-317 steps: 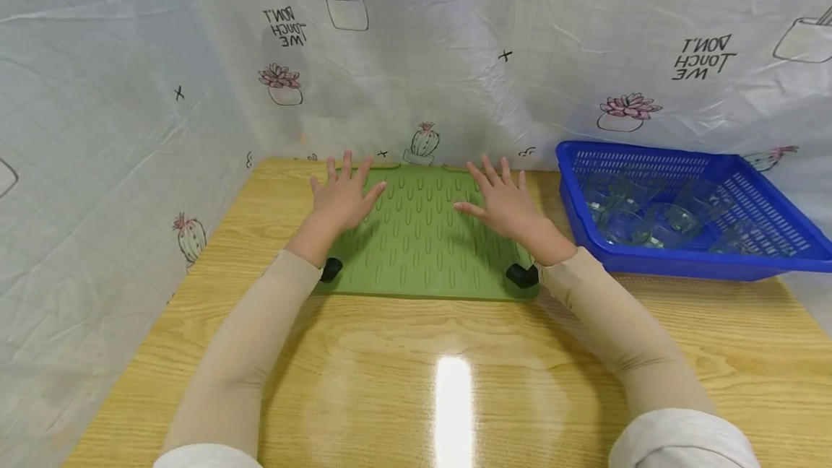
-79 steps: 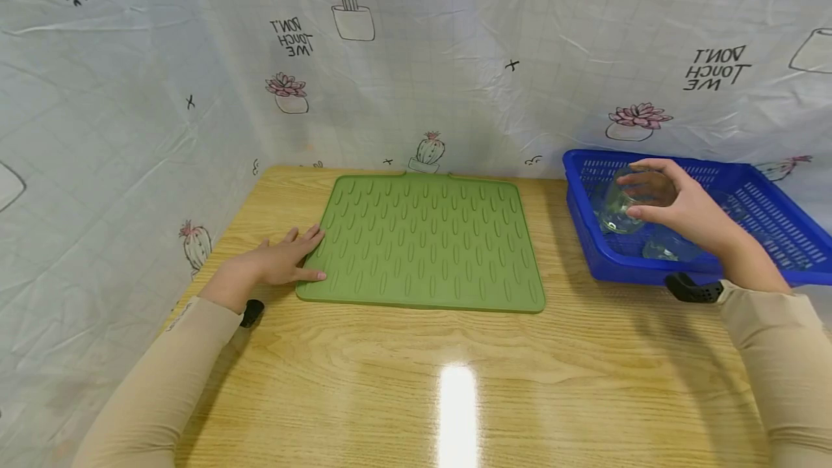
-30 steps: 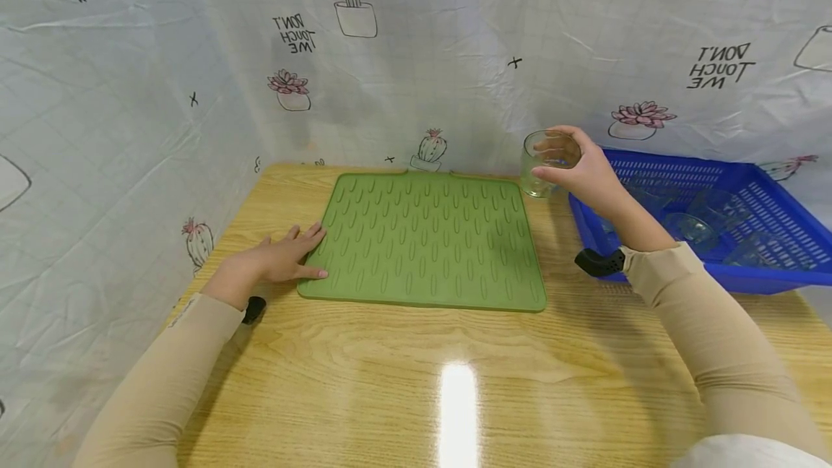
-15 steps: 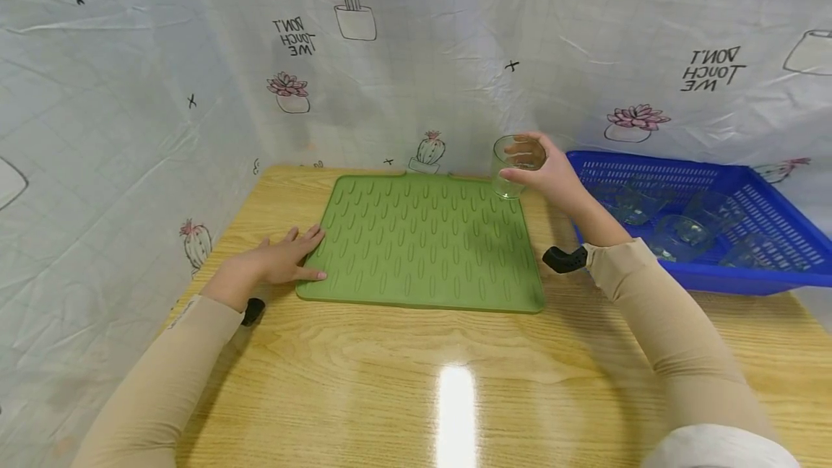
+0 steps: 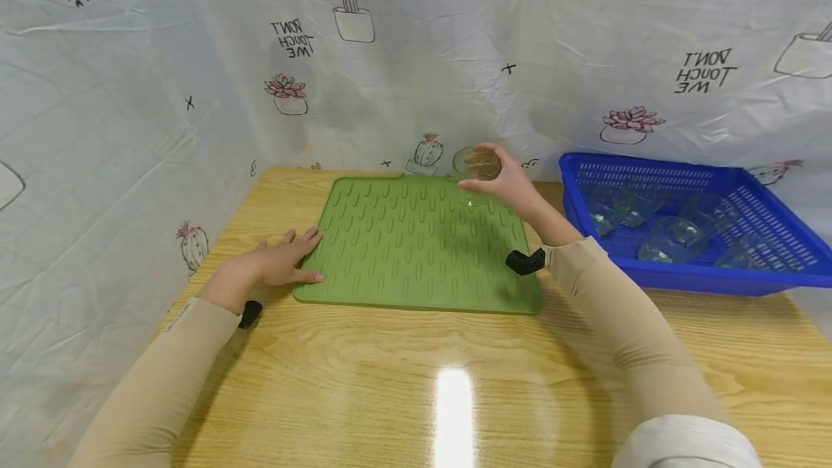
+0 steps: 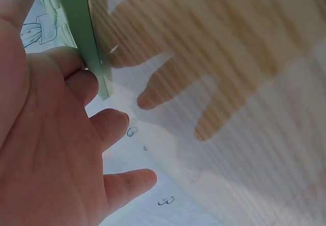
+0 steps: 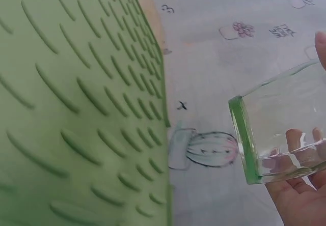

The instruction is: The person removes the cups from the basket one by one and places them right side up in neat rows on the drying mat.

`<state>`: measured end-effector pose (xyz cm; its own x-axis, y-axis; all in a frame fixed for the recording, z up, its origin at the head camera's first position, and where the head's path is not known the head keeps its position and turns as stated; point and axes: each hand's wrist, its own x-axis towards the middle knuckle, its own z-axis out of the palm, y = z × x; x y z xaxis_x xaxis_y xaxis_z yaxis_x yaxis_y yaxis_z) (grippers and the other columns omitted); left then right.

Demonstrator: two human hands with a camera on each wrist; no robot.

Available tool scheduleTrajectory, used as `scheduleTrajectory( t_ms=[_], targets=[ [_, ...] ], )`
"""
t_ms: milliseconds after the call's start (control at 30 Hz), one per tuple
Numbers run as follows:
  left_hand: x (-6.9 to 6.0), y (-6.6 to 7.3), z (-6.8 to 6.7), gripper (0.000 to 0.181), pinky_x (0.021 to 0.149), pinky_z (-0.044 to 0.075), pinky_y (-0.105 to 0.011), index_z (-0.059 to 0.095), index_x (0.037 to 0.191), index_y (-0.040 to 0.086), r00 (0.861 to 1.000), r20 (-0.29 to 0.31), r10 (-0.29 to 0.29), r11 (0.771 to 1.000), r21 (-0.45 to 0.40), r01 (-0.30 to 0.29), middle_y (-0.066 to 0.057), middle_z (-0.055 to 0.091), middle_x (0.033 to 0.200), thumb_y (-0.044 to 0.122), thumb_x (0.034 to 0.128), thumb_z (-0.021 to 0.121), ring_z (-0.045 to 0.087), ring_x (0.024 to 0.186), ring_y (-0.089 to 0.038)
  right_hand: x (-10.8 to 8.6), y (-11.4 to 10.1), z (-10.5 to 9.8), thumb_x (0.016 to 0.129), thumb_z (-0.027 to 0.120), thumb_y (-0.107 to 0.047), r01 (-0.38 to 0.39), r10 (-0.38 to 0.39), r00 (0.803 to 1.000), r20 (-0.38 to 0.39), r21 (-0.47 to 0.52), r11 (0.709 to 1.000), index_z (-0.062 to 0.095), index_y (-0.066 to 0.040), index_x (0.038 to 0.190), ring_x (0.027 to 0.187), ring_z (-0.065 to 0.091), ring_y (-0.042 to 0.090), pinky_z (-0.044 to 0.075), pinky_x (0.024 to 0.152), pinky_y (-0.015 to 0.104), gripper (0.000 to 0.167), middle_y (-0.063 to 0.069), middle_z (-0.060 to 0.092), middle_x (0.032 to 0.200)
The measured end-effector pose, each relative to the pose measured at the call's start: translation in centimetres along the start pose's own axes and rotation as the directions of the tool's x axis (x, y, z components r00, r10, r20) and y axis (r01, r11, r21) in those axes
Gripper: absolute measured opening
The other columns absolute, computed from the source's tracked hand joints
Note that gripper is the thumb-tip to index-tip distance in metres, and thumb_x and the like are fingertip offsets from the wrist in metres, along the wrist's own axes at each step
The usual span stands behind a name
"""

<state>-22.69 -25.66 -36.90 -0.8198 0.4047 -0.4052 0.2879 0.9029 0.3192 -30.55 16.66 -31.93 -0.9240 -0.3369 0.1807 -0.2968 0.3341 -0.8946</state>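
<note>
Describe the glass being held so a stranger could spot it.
Find the green mat on the wood-grained table, then the right hand over its far part. That hand grips a clear glass, the only one in view outside the blue basket.

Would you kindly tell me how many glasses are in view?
6: one glass in the right hand, and apparently five others in the blue basket, where overlaps may hide more.

We read "DON'T TOUCH ME" [image 5: 704, 71] twice, mirror-reversed, plus small X marks [image 5: 509, 68] | on: white patterned sheet [image 5: 416, 92] | left sleeve [image 5: 188, 345] print: too small for us
</note>
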Motion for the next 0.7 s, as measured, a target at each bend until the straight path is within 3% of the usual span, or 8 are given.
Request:
scheduleTrajectory(
  t_ms=[267,700],
  targets=[
    [-0.1,0.0,0.2,0.1,0.106,0.0,-0.083,0.01,0.164,-0.001,1.0,-0.008,0.001,1.0,0.008,-0.001,-0.024,-0.002,0.169,0.056,0.0992,0.061,-0.004,0.15,-0.054,0.9,0.5,3.2,0.092,0.08,-0.01,-0.008,0.006,0.999,0.044,0.054,0.998,0.035,-0.001,0.154,0.136,0.049,0.037,0.045,0.108,0.048,0.077,0.019,0.053,0.147],
    [0.1,0.0,0.0,0.099,0.106,0.001,-0.084,0.01,0.164,0.0,1.0,-0.008,0.011,1.0,0.019,-0.011,-0.023,-0.002,0.169,0.055,0.0996,0.06,-0.005,0.15,-0.053,2.5,1.6,6.8,0.092,0.08,-0.014,-0.03,0.022,0.997,0.078,0.109,0.994,0.032,-0.004,0.156,0.138,0.048,0.029,0.045,0.109,0.045,0.08,0.012,0.052,0.148]
  ],
)
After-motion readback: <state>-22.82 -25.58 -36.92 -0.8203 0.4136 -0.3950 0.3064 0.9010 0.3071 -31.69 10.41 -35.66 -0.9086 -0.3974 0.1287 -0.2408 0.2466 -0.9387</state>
